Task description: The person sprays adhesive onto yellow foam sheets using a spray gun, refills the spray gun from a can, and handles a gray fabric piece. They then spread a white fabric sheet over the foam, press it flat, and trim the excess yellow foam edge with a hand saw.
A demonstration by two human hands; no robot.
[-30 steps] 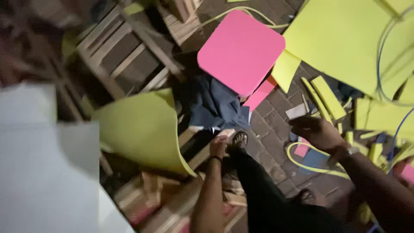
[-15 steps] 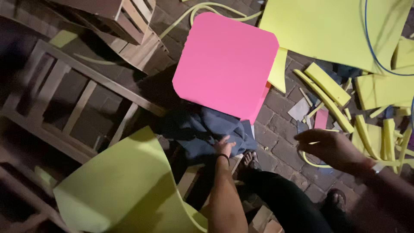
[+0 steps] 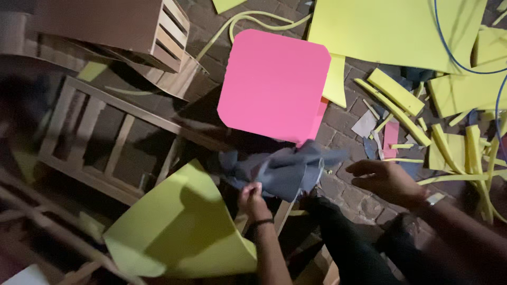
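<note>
left hand [image 3: 251, 196] pinches a crumpled grey-blue cloth [image 3: 285, 170] over the brick floor [image 3: 346, 132] (right hand [image 3: 388, 178] open, empty); that small grip could slip, dropping it beside the pink foam sheet [image 3: 274, 82].

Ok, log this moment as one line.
left hand: pinching grey-blue cloth | right hand: open, empty, beside cloth | pink sheet flat on brick floor | yellow sheet curled below

A crumpled piece of blue-grey cloth [image 3: 285, 170] hangs bunched and folded, lifted off the brick floor, apparently soft fabric. It lies at six o'clock from the rounded square pink foam sheet [image 3: 274, 84].
</note>
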